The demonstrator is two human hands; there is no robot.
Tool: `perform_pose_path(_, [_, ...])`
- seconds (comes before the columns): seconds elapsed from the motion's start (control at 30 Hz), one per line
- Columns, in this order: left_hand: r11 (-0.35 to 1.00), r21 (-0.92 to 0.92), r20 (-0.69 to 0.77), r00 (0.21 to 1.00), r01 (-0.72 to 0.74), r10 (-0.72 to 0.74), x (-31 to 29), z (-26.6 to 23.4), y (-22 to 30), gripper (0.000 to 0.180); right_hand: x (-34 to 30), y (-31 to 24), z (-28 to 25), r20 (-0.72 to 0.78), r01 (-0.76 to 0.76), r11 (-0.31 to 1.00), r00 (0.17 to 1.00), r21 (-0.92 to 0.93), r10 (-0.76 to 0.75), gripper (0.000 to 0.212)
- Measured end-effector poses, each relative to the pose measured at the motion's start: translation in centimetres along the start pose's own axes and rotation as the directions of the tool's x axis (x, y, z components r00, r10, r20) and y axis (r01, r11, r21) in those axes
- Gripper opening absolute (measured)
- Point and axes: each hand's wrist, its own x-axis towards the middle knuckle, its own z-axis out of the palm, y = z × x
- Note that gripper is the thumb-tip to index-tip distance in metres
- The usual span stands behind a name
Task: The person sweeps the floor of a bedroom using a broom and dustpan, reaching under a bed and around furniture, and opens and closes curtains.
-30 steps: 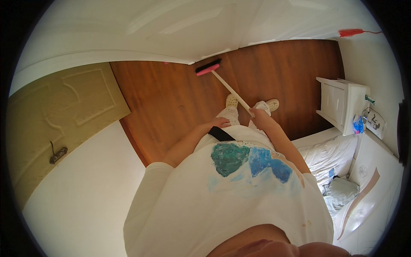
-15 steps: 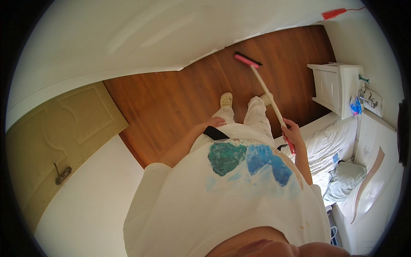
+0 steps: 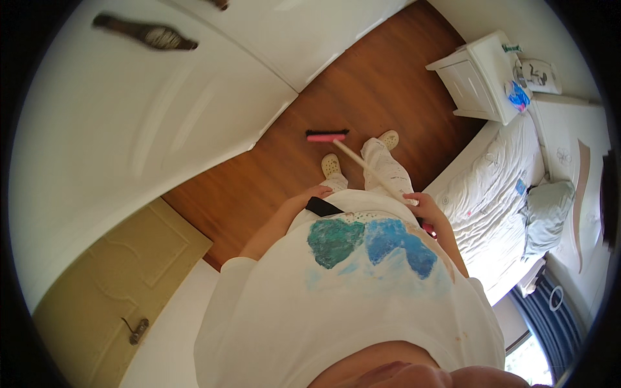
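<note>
The right hand point(image 3: 424, 207) is wrapped tight around the pale handle of the broom point(image 3: 362, 167), whose pink head sits on the wooden floor point(image 3: 362, 97) just beyond the white shoes point(image 3: 331, 165). The left hand point(image 3: 318, 192) rests by the hip near a black strap; its grip can't be made out. Short strokes with the head flat probably work best here, staying clear of the nightstand point(image 3: 475, 77) and the bed point(image 3: 498, 194) on the right.

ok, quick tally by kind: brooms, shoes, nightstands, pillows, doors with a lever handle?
Broom, pink head, handle in the right hand: 1
Cream clog shoes: 2
White nightstand: 1
Grey-green pillow: 1
Beige door with lever handle: 1
Total: 6
</note>
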Motion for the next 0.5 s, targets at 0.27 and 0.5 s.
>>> perform_pose_path(0.27, [0.949,0.313,-0.003,1.0,-0.028,0.03,1.1,-2.6,6.8,0.038,4.0,-1.4,-7.7,-0.316,-0.052,0.862,0.918,0.504,0.24,0.036])
perform_pose_path(0.5, [0.861,0.463,-0.089,0.977,0.211,-0.192,5.8,-5.5,13.8,0.039,7.1,1.4,-15.0,-0.405,-0.05,0.835,0.857,0.549,0.318,0.037])
